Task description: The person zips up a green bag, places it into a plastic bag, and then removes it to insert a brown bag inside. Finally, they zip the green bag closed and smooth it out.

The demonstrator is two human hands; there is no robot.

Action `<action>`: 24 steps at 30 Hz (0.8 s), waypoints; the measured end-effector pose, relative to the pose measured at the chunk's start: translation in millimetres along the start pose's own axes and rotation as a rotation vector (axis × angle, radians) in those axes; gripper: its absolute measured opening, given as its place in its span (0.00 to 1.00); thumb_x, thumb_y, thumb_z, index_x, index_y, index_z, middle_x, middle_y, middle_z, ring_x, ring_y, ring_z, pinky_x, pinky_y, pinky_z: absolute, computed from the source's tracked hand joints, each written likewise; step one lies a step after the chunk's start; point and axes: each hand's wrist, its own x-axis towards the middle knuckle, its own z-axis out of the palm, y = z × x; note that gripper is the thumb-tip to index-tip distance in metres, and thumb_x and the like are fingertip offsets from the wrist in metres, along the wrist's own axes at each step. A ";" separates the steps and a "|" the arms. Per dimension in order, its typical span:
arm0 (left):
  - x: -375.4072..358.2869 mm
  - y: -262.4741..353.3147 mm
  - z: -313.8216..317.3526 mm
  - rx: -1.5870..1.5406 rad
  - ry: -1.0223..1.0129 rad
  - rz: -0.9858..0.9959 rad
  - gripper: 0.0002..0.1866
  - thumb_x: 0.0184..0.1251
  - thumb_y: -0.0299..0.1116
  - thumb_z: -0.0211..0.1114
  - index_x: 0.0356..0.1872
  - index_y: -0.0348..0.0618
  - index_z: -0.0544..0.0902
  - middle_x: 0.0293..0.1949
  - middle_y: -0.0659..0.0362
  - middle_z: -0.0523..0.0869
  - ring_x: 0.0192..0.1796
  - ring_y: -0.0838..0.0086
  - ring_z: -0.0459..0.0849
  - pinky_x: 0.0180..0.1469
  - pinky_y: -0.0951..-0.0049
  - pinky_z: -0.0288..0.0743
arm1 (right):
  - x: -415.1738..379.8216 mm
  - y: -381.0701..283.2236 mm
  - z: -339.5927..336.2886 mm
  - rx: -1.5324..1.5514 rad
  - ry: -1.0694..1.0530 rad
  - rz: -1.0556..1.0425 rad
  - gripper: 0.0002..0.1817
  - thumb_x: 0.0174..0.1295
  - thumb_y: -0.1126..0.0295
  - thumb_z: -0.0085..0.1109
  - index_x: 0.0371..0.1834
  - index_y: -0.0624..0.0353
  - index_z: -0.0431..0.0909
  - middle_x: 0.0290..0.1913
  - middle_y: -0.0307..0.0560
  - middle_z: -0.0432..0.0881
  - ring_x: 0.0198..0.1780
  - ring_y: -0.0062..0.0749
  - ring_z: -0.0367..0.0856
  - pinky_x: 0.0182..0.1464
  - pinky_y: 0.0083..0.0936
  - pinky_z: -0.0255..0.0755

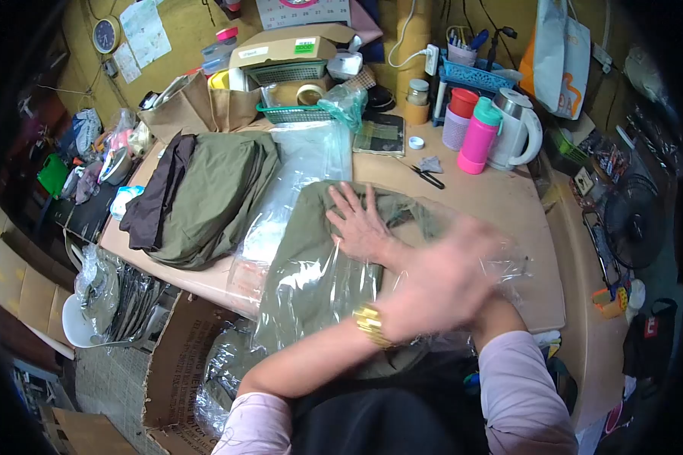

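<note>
A cluttered workroom with yellow walls is seen, and a pale worktop [501, 205] is set in the middle of it, crowded along its far edge. On the near part of the worktop one olive garment [311, 265] is laid, folded and enclosed in one clear plastic bag [288, 284]; its near end hangs over the worktop's edge toward the person.

The arms are crossed above it. The right hand [359, 221] is laid flat on the upper part of the bagged garment, fingers spread and pressed down on the plastic. The left hand [442, 277], with one gold watch [370, 324] worn at its wrist, is held over the right side of the bag; it is blurred, the fingers seem extended, and whether the plastic is touched cannot be told.

To the left one stack of folded olive garments [212, 197] is seen, with one dark garment [155, 193] lying along its left side. Between the stack and the bagged garment, loose clear bags [303, 163] are spread; their number cannot be told.

Farther back one pair of scissors [428, 177], one pink bottle [479, 136], one white kettle [517, 127], one red cup [463, 102] and two green baskets [292, 91], one above the other, are seen. One round clock [105, 35] is hung on the wall at upper left. One open cardboard box [171, 364] is on the floor at lower left.
</note>
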 end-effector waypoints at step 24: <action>-99.0 -237.1 -196.6 1.013 0.144 -0.690 0.29 0.63 0.42 0.71 0.61 0.44 0.72 0.59 0.46 0.79 0.58 0.49 0.79 0.55 0.52 0.75 | -218.8 188.7 -19.6 -0.287 0.039 0.554 0.25 0.68 0.63 0.57 0.68 0.58 0.72 0.66 0.55 0.74 0.66 0.49 0.74 0.70 0.39 0.63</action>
